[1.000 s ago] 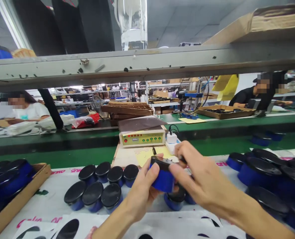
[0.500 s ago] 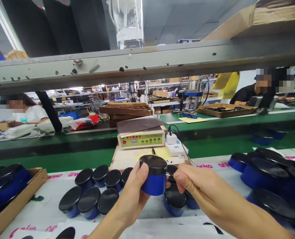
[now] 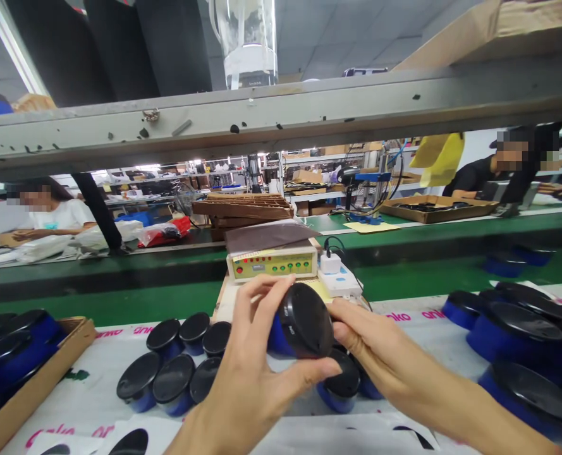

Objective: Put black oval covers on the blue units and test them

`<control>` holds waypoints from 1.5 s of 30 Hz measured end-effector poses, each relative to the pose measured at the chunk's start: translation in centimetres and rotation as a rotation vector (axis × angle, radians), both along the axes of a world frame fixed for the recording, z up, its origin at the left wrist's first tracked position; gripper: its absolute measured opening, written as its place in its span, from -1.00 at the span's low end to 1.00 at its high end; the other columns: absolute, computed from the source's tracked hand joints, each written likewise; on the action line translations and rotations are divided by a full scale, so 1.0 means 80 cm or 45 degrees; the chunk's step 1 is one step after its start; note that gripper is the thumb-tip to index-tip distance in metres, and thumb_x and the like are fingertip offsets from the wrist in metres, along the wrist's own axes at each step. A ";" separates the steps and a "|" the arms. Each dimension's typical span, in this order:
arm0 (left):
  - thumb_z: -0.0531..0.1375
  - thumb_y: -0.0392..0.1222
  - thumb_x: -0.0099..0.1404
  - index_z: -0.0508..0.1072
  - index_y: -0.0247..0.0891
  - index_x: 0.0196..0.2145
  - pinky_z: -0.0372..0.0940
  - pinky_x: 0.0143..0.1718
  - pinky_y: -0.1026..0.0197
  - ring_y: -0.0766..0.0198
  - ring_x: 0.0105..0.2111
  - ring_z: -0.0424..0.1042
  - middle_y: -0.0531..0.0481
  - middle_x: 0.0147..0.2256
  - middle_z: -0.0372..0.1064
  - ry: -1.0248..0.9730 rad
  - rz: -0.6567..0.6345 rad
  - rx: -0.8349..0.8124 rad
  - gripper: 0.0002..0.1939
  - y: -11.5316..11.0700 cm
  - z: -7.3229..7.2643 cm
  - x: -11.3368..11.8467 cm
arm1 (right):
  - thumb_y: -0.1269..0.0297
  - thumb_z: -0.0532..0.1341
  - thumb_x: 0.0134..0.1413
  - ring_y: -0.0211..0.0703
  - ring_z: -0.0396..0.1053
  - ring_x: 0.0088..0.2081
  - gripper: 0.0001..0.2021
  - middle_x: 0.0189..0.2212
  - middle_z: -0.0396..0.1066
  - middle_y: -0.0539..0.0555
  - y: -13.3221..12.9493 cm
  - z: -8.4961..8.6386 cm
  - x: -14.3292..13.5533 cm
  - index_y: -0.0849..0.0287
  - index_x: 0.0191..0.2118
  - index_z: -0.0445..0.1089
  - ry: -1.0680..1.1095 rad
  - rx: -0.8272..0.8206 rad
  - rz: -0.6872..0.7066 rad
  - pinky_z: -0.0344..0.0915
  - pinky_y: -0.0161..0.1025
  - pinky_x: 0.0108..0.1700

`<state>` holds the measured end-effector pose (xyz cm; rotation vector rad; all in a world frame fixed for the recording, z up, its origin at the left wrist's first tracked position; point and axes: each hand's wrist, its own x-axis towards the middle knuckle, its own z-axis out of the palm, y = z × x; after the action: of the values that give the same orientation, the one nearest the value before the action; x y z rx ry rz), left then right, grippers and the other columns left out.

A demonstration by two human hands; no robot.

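Observation:
A short round blue housing with a glossy black top is tilted, its top turned to the right and toward me. My left hand grips it, fingers over the upper left side and thumb below. Small white markings show on its black band. My right hand is closed at the housing's right edge; its fingertips are partly hidden, and I cannot make out what they pinch. Several similar housings stand on the white sheet to the left, and another one stands below my hands.
A cardboard box with larger blue-black pieces is at left; more such pieces lie at right. Ahead stand a control box and a power strip. A metal shelf crosses above. Two people sit beyond the green belt.
My left hand has turned the housing from upright to tilted, shifting its grip so the fingers wrap over the top left. My right hand stays close at its right side.

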<state>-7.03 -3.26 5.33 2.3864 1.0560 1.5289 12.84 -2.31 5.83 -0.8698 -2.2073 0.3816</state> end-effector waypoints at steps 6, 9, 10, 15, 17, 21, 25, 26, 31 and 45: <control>0.25 -0.42 0.18 0.29 -0.33 0.00 0.15 0.20 -0.08 0.07 0.10 0.16 -0.10 -0.08 0.10 0.384 0.032 0.846 -0.57 -0.006 0.013 -0.002 | 0.35 -0.07 0.29 -0.21 0.35 -0.31 -0.85 -0.29 0.38 0.03 0.009 -0.008 -0.003 0.09 -0.14 0.20 0.050 0.025 0.083 0.30 -0.31 -0.26; 0.15 -0.58 0.17 0.40 -0.31 -0.18 0.14 0.24 -0.07 0.29 -0.07 0.29 -0.01 -0.12 0.07 0.558 0.038 0.980 -0.70 -0.015 0.026 0.001 | 0.39 -0.07 0.26 -0.23 0.34 -0.36 -0.87 -0.33 0.38 0.03 0.008 -0.009 -0.006 0.11 -0.19 0.19 0.077 0.113 0.127 0.30 -0.34 -0.32; 0.13 -0.59 0.18 0.42 -0.30 -0.22 0.16 0.23 -0.06 0.36 -0.15 0.31 0.00 -0.12 0.07 0.599 0.044 1.007 -0.71 -0.017 0.030 0.002 | 0.39 -0.07 0.26 -0.23 0.34 -0.38 -0.87 -0.36 0.37 0.02 0.008 -0.009 -0.006 0.11 -0.22 0.19 0.073 0.135 0.125 0.30 -0.34 -0.34; 0.16 -0.54 0.17 0.39 -0.30 -0.18 0.21 0.19 -0.05 0.17 0.02 0.22 -0.04 -0.16 0.06 0.583 0.061 0.934 -0.72 -0.012 0.029 -0.004 | 0.38 -0.09 0.28 -0.21 0.31 -0.40 -0.85 -0.41 0.32 0.05 0.010 -0.011 -0.002 0.14 -0.28 0.17 -0.053 0.279 0.070 0.27 -0.31 -0.37; 0.17 -0.50 0.19 0.36 -0.30 -0.18 0.23 0.15 -0.05 0.04 0.11 0.13 -0.05 -0.18 0.05 0.492 0.041 0.828 -0.75 -0.006 0.022 -0.007 | 0.34 -0.07 0.30 -0.20 0.30 -0.41 -0.85 -0.43 0.30 0.04 0.011 -0.013 -0.001 0.14 -0.28 0.17 -0.078 0.319 0.063 0.25 -0.30 -0.38; 0.15 -0.38 0.27 0.33 -0.28 -0.18 0.27 0.10 -0.06 0.04 0.10 0.16 -0.06 -0.20 0.04 0.339 -0.007 0.656 -0.84 0.000 0.010 -0.010 | 0.29 -0.03 0.31 -0.24 0.23 -0.47 -0.85 -0.47 0.27 0.01 0.014 -0.013 0.001 0.14 -0.28 0.21 -0.030 0.376 0.078 0.19 -0.32 -0.44; 0.26 -0.34 0.20 0.25 -0.25 -0.06 0.28 0.09 -0.02 0.07 0.06 0.23 -0.05 -0.18 0.11 0.201 -0.064 0.638 -0.62 0.004 0.006 -0.009 | 0.31 -0.04 0.31 -0.25 0.22 -0.48 -0.81 -0.49 0.28 0.00 0.018 -0.014 0.004 0.14 -0.33 0.22 0.028 0.346 0.115 0.19 -0.33 -0.45; 0.30 -0.30 0.16 0.20 -0.22 0.02 0.29 0.07 -0.01 0.09 0.04 0.26 -0.06 -0.15 0.13 0.142 -0.081 0.635 -0.49 0.005 0.006 -0.009 | 0.31 -0.05 0.31 -0.24 0.24 -0.48 -0.80 -0.49 0.30 0.01 0.019 -0.015 0.005 0.13 -0.33 0.23 0.038 0.330 0.117 0.21 -0.32 -0.44; 0.35 -0.15 0.11 -0.06 -0.16 0.24 0.28 0.08 0.04 0.07 0.09 0.22 -0.20 0.08 0.14 0.092 -0.087 0.558 -0.13 0.001 0.011 -0.007 | 0.24 -0.09 0.31 -0.16 0.34 -0.42 -0.73 -0.50 0.34 0.06 0.021 -0.019 0.008 0.12 -0.33 0.29 0.024 0.302 0.108 0.27 -0.27 -0.38; 0.29 -0.25 0.09 0.19 -0.23 0.07 0.28 0.01 0.16 0.15 -0.01 0.30 -0.13 -0.02 0.19 0.252 0.173 0.177 -0.40 0.009 0.011 -0.008 | 0.25 -0.03 0.29 -0.28 0.23 -0.59 -0.87 -0.56 0.26 -0.08 -0.013 0.014 0.019 0.08 -0.31 0.15 0.022 0.318 -0.288 0.17 -0.34 -0.53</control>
<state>-7.68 -2.55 6.22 2.6576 1.2113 1.4759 14.34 -3.36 6.95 -0.9594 -2.0576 0.0043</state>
